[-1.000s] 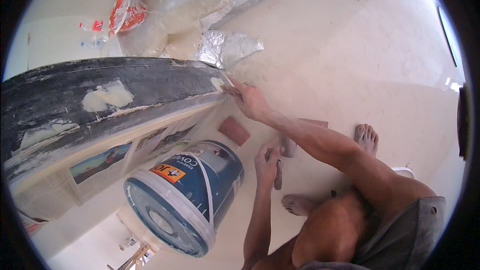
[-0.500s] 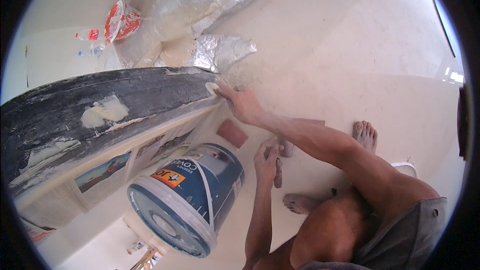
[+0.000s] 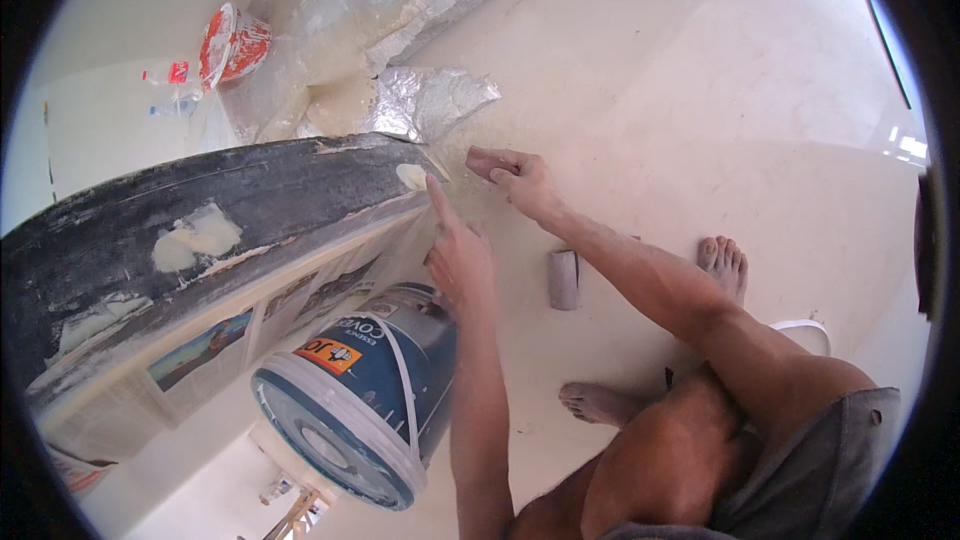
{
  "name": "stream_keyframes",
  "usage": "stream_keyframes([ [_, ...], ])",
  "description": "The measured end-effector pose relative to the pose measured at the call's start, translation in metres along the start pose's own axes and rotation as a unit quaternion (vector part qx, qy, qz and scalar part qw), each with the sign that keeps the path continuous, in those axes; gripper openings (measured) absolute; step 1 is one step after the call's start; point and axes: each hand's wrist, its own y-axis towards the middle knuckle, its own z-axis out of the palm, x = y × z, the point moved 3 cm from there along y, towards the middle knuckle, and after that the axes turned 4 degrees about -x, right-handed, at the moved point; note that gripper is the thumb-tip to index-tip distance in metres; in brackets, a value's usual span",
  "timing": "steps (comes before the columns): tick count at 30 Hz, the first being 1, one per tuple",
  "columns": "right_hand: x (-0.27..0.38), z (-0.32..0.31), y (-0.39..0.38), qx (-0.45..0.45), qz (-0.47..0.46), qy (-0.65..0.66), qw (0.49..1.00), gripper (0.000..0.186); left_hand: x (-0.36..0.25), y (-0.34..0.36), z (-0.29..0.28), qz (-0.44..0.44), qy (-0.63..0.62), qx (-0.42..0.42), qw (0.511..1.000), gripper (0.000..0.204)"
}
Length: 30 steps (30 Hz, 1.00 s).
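My left hand (image 3: 458, 255) points its index finger up at a pale filler patch (image 3: 411, 177) near the right end of a long dark board (image 3: 110, 230), at or just short of it. Its other fingers curl around something I cannot make out. My right hand (image 3: 525, 185) grips a small reddish-brown pad (image 3: 483, 159), held apart from the board's end and to its right. A large blue bucket with a white rim (image 3: 335, 460) lies below the board, partly behind my left arm. A grey cylinder (image 3: 563, 280) is on the floor between my arms.
Crumpled foil sheeting (image 3: 430, 105) spreads behind the board. A red-and-white bucket (image 3: 235, 45) and plastic bottles (image 3: 170, 90) stand at the upper left. Newspaper and plastic (image 3: 200, 350) cover the surface under the board. My bare feet (image 3: 720, 265) are on the pale floor.
My left hand has risen from beside the blue bucket toward the filler patch, index finger extended. My right hand has moved off the board's end to the right, pad in hand.
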Motion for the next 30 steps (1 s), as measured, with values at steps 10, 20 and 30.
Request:
stream_keyframes([
  [10,0.006,-0.005,0.0,0.024,-0.033,-0.003,0.999,0.04,0.02,0.041,0.04,0.003,0.242,-0.021,0.97,0.076],
  [20,-0.009,0.009,0.002,-0.026,-0.028,-0.048,0.998,0.03,0.018,0.047,0.004,0.018,0.293,-0.032,0.956,0.07],
  [30,-0.009,0.012,-0.008,-0.04,-0.033,-0.121,0.991,0.03,0.028,0.031,0.029,0.049,0.261,-0.039,0.963,0.078],
])
